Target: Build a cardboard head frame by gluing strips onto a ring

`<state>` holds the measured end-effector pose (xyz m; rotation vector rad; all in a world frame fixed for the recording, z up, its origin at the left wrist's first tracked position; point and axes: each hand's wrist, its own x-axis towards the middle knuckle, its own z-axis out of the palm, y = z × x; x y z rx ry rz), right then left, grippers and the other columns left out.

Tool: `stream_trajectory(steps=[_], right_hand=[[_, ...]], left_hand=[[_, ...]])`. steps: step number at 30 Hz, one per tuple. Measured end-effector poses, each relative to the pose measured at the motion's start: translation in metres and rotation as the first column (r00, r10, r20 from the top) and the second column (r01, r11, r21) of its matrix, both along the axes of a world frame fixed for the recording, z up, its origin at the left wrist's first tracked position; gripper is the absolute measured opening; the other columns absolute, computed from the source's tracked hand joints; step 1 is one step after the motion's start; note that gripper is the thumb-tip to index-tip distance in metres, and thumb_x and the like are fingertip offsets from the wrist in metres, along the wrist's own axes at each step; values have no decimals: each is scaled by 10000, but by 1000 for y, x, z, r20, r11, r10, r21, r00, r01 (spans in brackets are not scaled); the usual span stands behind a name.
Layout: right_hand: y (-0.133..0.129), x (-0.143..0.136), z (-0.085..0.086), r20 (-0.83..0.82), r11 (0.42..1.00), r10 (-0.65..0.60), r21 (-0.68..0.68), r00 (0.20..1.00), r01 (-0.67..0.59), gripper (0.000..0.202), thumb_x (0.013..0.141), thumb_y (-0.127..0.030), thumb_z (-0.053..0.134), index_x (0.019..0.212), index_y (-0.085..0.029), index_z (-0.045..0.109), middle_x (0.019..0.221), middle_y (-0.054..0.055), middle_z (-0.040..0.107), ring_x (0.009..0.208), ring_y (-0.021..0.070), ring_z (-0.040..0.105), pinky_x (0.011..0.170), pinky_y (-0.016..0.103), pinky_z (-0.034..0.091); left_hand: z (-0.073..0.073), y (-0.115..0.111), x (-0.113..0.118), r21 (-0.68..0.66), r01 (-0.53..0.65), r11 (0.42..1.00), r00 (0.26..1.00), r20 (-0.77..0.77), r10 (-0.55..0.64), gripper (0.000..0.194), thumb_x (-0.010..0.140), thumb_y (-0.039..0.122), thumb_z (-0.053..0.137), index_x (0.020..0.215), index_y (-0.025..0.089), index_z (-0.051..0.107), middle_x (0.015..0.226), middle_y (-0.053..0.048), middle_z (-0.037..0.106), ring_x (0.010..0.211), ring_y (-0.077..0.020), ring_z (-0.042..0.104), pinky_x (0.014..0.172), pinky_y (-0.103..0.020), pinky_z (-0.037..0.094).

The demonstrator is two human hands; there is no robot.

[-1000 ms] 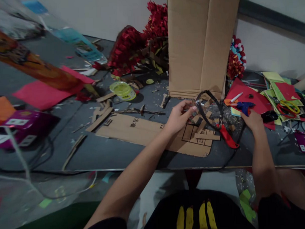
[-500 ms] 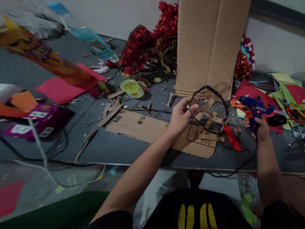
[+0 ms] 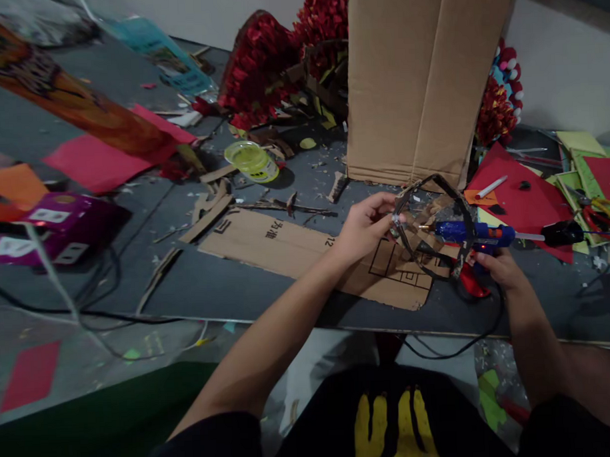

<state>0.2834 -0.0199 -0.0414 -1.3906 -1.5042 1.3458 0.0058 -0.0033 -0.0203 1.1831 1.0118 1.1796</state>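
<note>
My left hand (image 3: 368, 227) pinches the left side of a dark cardboard ring (image 3: 463, 206), held up over the table. In my right hand (image 3: 499, 265) is a blue hot glue gun (image 3: 458, 231), its fingers wrapped round the handle. The gun's barrel reaches through the ring, and its brass nozzle points left toward the fingers of my left hand. A clear glue stick sticks out of the gun's back end. Below lies a flat cardboard piece (image 3: 296, 252) with printed characters and line drawings. A red object (image 3: 472, 282) lies under the gun, partly hidden.
A tall cardboard box (image 3: 405, 85) stands behind the ring. A yellow-green tub (image 3: 253, 162), cardboard scraps, and a purple power strip (image 3: 59, 224) lie to the left. Red paper (image 3: 521, 201) and yellow-handled scissors (image 3: 605, 215) are at right. The gun's black cord hangs over the table edge.
My right hand has brought the glue gun left, so its barrel now passes through the ring. My left hand keeps hold of the ring, which has turned slightly. The camera view has shifted.
</note>
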Motion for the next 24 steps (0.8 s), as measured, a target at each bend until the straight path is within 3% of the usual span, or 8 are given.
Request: stream_trajectory(steps=[7,12,24], right_hand=[[0,-4,7,106,997,-16,83,994,7,330,595,-553,707,666,-237,645,661,-3,683,593,163,604,569,279,527],[-2,-4,10,79,997,66,44,995,-69,301,645,-535,679,682,-237,660,664,11,682,626,177,639,610,295,548],[-3,-3,11,73,997,70,25,995,-72,387,602,-591,716,717,-223,690,685,1,701,583,144,608,586,275,536]], left_hand=[[-3,-1,-2,-4,13,1000,999,-48,-13,335,709,443,689,897,176,612,713,-5,640,596,-122,604,445,-194,495],[-3,-2,-2,16,27,999,997,-76,-26,372,711,483,672,902,169,611,733,-14,645,657,-147,630,444,-199,500],[3,-3,-1,7,1,1000,993,-117,0,310,706,454,676,831,186,585,638,11,593,576,-114,570,449,-199,480]])
